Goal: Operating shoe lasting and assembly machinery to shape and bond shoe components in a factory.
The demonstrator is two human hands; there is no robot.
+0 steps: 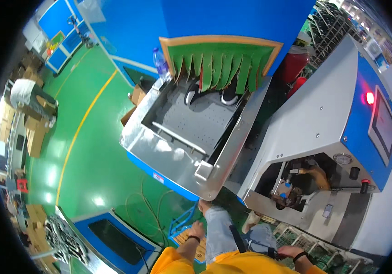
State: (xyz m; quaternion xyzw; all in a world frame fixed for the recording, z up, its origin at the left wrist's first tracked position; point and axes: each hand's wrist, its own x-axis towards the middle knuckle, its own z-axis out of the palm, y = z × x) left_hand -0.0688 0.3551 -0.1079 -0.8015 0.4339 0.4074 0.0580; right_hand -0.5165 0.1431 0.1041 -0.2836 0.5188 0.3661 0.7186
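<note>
My left hand (pixel 197 229) hangs beside my left knee, over a wooden-slatted seat or rack with a blue frame (pixel 177 228). Its fingers are loosely bent, and nothing shows in them. Close to my right thigh is my right hand (pixel 291 251), its fingers closed near a thin dark thing too small to name. Ahead of me stands a conveyor with a metal rim (pixel 159 148). On its grey perforated bed sit black-and-white shoes (pixel 229 97), partly under a green strip curtain (pixel 216 68).
A machine with a blue panel (pixel 360 128) and a lit red light (pixel 370 97) stands at right. A plastic bottle (pixel 160 61) stands by the curtain. Hoses (pixel 152 208) lie on the green floor (pixel 86 169). Another person (pixel 27 93) bends over cartons at far left.
</note>
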